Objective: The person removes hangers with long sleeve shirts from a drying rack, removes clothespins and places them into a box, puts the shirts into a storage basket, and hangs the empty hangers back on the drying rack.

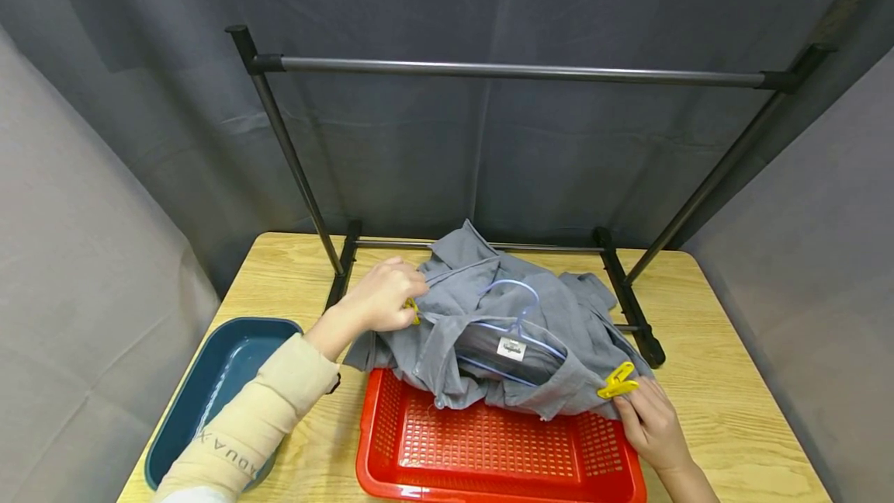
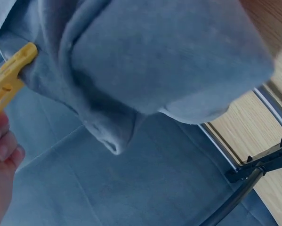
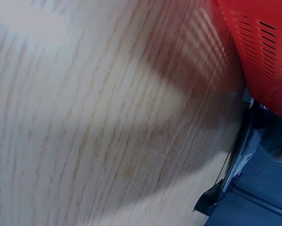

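A grey shirt (image 1: 489,293) lies bunched over the back of the red basket (image 1: 489,483), a pale blue hanger (image 1: 520,317) inside its collar, hook upward. My left hand (image 1: 380,297) pinches a yellow clip (image 1: 414,309) at the shirt's left shoulder. The left wrist view shows that clip (image 2: 11,70) on the cloth (image 2: 169,52), with fingers of the hand (image 2: 3,162) at its lower end. On the right shoulder sits another yellow clip (image 1: 618,381); just beside it my right hand (image 1: 656,425) pinches the shirt's edge. The right wrist view does not show the right hand.
Behind the basket stands a rack with a grey top bar (image 1: 517,71) and black feet (image 1: 632,309) on the wooden table (image 1: 733,410). A dark teal tray (image 1: 230,367) lies at the left under my sleeve. Grey curtains (image 1: 391,154) surround the table.
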A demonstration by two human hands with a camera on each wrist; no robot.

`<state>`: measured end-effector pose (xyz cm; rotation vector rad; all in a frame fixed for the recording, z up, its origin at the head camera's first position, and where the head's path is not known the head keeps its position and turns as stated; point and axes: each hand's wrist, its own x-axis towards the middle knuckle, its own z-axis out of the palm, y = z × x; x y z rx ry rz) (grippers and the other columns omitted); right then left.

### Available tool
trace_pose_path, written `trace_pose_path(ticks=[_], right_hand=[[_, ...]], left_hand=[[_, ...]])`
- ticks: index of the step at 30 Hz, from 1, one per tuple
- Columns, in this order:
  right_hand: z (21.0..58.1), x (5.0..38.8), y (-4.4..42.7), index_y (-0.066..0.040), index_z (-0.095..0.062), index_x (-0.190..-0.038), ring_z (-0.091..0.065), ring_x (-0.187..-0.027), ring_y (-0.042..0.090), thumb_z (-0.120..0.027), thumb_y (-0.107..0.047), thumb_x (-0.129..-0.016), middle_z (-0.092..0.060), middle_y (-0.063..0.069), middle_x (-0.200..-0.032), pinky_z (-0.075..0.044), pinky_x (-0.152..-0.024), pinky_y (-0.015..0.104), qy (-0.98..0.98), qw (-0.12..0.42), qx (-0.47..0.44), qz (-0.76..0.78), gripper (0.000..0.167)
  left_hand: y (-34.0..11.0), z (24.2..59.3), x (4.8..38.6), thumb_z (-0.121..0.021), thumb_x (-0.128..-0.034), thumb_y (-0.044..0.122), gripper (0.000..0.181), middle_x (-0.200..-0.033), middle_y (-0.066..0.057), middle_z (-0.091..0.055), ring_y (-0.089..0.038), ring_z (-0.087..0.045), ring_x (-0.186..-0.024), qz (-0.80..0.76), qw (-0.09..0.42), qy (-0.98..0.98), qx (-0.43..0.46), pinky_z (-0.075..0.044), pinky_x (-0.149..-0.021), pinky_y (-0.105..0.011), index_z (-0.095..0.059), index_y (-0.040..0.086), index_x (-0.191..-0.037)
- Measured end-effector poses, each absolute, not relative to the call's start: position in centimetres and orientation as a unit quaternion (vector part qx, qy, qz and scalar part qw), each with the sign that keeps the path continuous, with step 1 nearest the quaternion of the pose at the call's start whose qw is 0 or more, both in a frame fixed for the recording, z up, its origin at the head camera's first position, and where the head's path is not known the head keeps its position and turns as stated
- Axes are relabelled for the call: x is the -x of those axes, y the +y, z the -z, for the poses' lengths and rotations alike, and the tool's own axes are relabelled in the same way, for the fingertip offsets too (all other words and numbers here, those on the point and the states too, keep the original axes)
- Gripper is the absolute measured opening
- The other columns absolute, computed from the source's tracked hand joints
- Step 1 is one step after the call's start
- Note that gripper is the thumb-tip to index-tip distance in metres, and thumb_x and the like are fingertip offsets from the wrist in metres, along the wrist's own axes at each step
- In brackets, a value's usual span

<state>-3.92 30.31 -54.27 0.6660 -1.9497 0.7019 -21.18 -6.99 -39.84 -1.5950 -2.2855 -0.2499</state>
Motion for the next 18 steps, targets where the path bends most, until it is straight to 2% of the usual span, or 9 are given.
trace_pose_path(ticks=[7,13,18], right_hand=[[54.66,3.76,30.56,-0.001,-0.055,-0.067,-0.044,-0.065,0.019,-0.043,-0.031,-0.096,-0.05,0.007,-0.068,-0.031,-0.064,0.029,-0.8,0.455,-0.268,-0.283,0.044],[54.86,3.69,30.71,-0.001,-0.057,-0.069,-0.044,-0.066,0.018,-0.042,-0.031,-0.097,-0.051,0.006,-0.07,-0.031,-0.065,0.029,-0.806,0.449,-0.265,-0.278,0.043],[54.98,3.69,30.78,-0.001,-0.057,-0.069,-0.045,-0.066,0.019,-0.042,-0.031,-0.097,-0.052,0.007,-0.071,-0.031,-0.065,0.03,-0.806,0.449,-0.265,-0.28,0.043]], left_hand=[[-7.16,39.85,20.92,-0.054,-0.0562,0.009,0.008,-0.059,0.003,-0.045,-0.016,-0.049,-0.059,0.11,0.216,-0.791,0.562,-0.032,-0.061,-0.031,-0.047,0.012,-0.056],[-7.47,39.94,20.9,-0.053,-0.055,0.005,0.013,-0.058,0.002,-0.05,-0.016,-0.052,-0.059,0.139,0.231,-0.788,0.553,-0.038,-0.063,-0.032,-0.042,0.012,-0.054],[-7.6,39.69,20.64,-0.049,-0.0554,0.005,0.012,-0.059,0.002,-0.052,-0.014,-0.05,-0.056,0.154,0.238,-0.786,0.55,-0.036,-0.062,-0.031,-0.04,0.012,-0.053]])
